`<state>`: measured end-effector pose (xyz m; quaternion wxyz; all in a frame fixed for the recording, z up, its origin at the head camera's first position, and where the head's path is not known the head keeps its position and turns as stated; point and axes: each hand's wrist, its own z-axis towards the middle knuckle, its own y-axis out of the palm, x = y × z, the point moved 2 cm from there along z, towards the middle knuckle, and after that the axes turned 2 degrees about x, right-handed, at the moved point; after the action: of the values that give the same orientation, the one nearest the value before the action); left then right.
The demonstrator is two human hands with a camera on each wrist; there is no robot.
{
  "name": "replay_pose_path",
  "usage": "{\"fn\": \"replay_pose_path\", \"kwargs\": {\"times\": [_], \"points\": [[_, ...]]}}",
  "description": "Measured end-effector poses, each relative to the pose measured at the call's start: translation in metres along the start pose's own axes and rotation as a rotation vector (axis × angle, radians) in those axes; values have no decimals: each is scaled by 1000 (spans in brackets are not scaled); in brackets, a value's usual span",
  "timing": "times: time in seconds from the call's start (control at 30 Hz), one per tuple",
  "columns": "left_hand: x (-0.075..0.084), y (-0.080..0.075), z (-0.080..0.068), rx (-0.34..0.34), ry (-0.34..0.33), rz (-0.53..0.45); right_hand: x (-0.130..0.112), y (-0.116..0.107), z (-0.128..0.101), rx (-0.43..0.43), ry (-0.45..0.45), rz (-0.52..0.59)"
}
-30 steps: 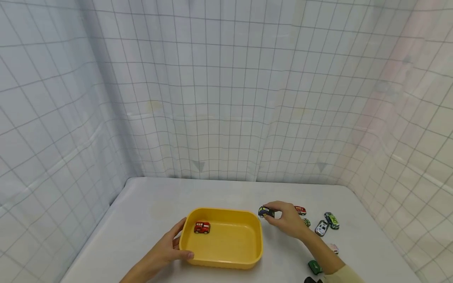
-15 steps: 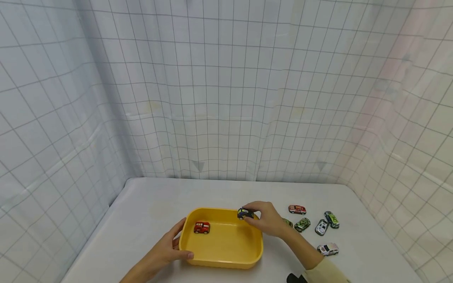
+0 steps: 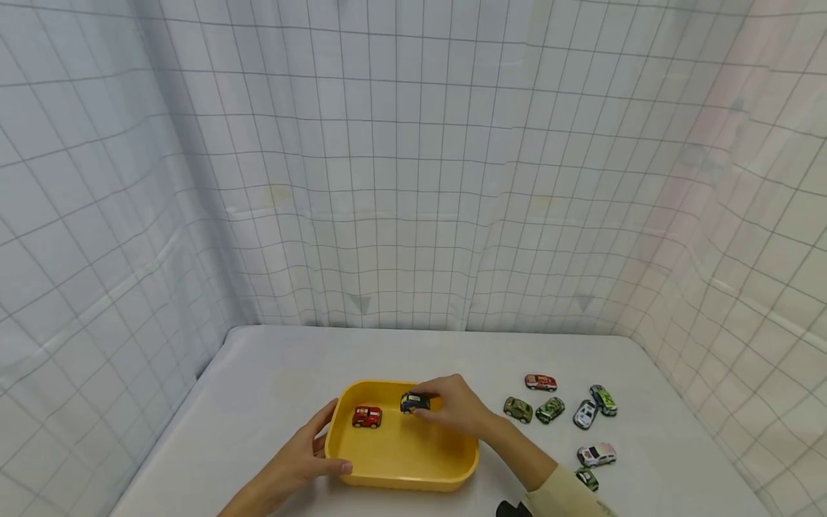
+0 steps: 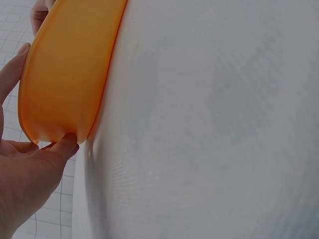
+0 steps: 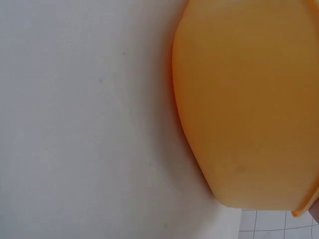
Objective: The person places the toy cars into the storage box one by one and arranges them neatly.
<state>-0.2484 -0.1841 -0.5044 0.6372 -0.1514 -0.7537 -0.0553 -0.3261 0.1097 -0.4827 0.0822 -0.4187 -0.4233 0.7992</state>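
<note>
Yellow tray (image 3: 403,477) in head view: my right hand (image 3: 455,411) pinches the dark blue toy car (image 3: 414,402) over its interior, red car (image 3: 367,416) just left of that grip, while my left hand (image 3: 300,459) clasps the near-left corner. Left wrist view: thumb and fingers curled against the tray wall (image 4: 65,74) on the white table (image 4: 209,129). Right wrist view shows only tray underside (image 5: 249,99), grip unseen.

A white table (image 3: 271,373) is enclosed on three sides by pale curtains (image 3: 413,179) printed with a grid.
</note>
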Motion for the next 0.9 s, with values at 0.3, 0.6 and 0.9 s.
{"fn": "replay_pose_path", "kwargs": {"times": [0.3, 0.6, 0.9], "points": [[0, 0, -1, -11, 2, -28, -6, 21, 14, -62, -6, -111], [1, 2, 2, -9, 0, -27, -1, 35, 18, -132, 26, -244], [-1, 2, 1, 8, -3, -11, 0, 39, 18, -145, 57, -312]]}}
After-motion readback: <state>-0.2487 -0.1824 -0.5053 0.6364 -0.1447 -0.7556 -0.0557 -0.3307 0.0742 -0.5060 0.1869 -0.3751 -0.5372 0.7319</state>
